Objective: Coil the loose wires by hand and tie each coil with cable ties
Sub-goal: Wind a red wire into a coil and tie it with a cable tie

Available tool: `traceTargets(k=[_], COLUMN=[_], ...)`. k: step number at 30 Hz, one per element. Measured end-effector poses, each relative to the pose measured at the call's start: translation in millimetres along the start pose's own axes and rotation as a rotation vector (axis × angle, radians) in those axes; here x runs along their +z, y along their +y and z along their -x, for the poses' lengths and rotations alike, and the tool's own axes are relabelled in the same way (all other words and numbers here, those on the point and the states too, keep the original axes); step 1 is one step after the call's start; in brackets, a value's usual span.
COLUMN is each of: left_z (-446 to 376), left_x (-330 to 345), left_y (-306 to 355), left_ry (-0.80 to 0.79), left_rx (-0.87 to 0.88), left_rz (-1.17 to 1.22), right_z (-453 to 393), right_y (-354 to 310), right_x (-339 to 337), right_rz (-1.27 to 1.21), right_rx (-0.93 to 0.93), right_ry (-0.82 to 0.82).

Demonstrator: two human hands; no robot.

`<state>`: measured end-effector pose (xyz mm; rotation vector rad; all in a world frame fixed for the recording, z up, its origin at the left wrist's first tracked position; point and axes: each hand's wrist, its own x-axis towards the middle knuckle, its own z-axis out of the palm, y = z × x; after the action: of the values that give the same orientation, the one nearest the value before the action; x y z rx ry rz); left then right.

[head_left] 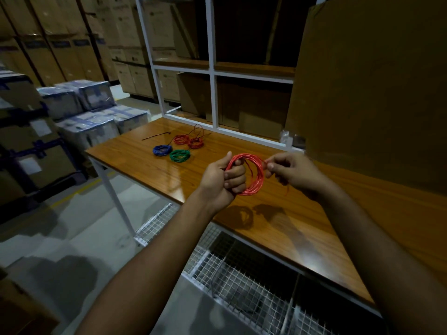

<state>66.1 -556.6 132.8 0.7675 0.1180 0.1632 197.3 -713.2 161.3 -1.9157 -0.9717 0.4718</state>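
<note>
Both bare forearms reach in from the bottom edge over a white wire-mesh shelf (254, 293) below the glossy brown wooden worktop (290, 228). The left hand (223, 178) has its fingers curled through a coil of thin red wire (256, 175), gripping it upright above the worktop. The right hand (289, 169) pinches a strand at the coil's right side between thumb and fingertips. Farther back on the worktop lie a blue wire coil (162, 150), a green wire coil (179, 155) and two dark red wire coils (188, 140), close together.
</note>
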Motion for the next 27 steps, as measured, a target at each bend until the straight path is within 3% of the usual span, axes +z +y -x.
traceTargets(k=[3, 5, 10, 17, 27], left_z=[-2, -4, -6, -8, -8], left_x=[-7, -7, -1, 0, 4], left_y=[4, 2, -1, -6, -18], left_ry=[0.052, 0.081, 0.069, 0.069, 0.232], left_rx=[0.05, 0.069, 0.097, 0.149, 0.272], left_rz=[0.028, 0.025, 0.022, 0.039, -0.09], right_z=[7, 8, 13, 21, 31], right_y=[3, 2, -8, -4, -4], right_x=[2, 5, 10, 26, 48], right_rz=[-0.016, -0.033, -0.368, -0.88, -1.054], right_rx=[0.047, 0.087, 0.256, 0.35, 0.423], right_ry=[-0.168, -0.177, -0.237, -0.099, 0.027])
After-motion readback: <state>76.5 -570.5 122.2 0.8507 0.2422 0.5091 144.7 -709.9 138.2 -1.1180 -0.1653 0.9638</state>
